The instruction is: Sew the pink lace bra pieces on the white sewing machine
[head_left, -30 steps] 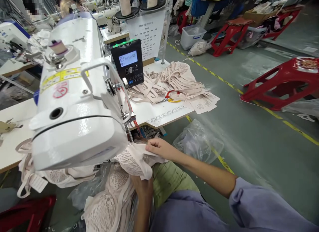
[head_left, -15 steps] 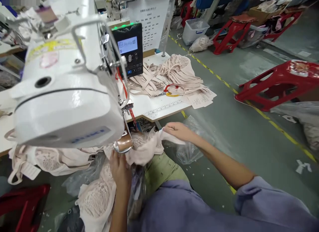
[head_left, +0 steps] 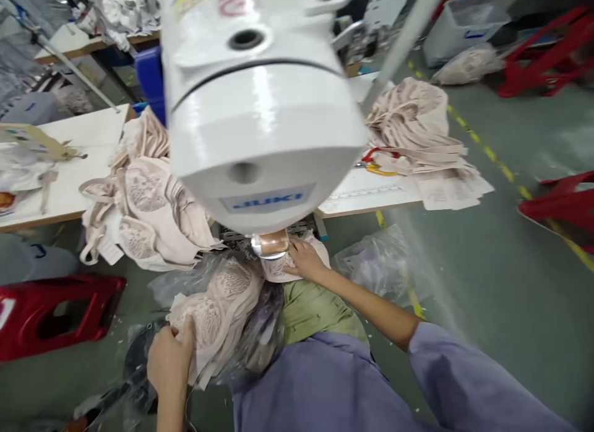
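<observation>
A white sewing machine head fills the upper middle of the head view. Under it, my right hand lies on a beige lace garment piece beside the metal knob; its fingers are closed on the fabric. Lower left, my left hand grips the edge of a bundle of beige lace bras that hangs down over a clear plastic bag. My blue sleeve and green lap show at the bottom.
More beige bras hang over the table edge at left. A pile of beige straps with red-handled scissors lies on the table at right. Red stools stand left and right. A plastic bag lies on the floor.
My head has swung left and closer, so the machine now fills the view. My left hand dropped lower left onto the bra bundle. My right hand drew in under the machine.
</observation>
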